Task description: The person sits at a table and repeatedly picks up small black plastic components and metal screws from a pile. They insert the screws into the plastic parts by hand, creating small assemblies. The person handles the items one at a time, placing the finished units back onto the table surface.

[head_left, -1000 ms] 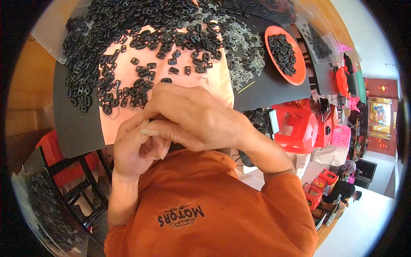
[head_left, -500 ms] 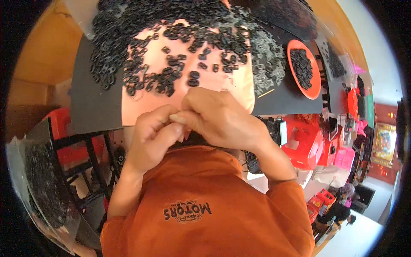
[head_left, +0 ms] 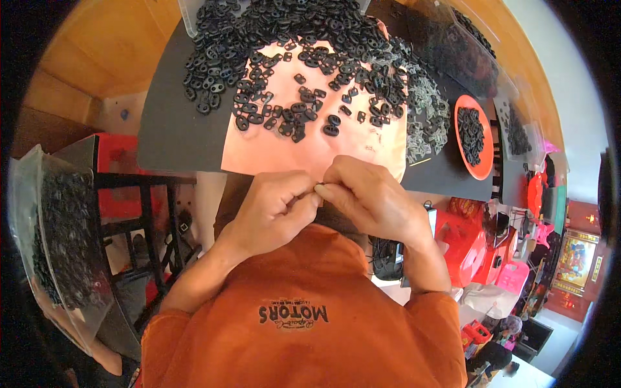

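Observation:
My left hand (head_left: 272,205) and my right hand (head_left: 374,199) meet fingertip to fingertip at the near edge of a pink sheet (head_left: 268,154), in front of my body. Both are closed in a pinch, thumbs pressed to the bent forefingers. A tiny dark bit shows between them; the rest of what they hold is hidden. Beyond my hands, small black oval pieces with two holes (head_left: 299,115) lie scattered on the sheet. One pair (head_left: 332,125) sits nearest my right hand.
A large heap of black pieces (head_left: 284,22) covers the table's (head_left: 158,139) far side. Translucent grey pieces (head_left: 432,110) lie right of the sheet, near a thin stick (head_left: 420,161). An orange-red dish (head_left: 481,172) holds black pieces. A clear bin (head_left: 32,194) stands at left; red stools (head_left: 456,242) at right.
The view has shifted, so the table appears further right. My hands have drawn back slightly toward my body from the sheet, still pinched together. The scattered pieces look unchanged.

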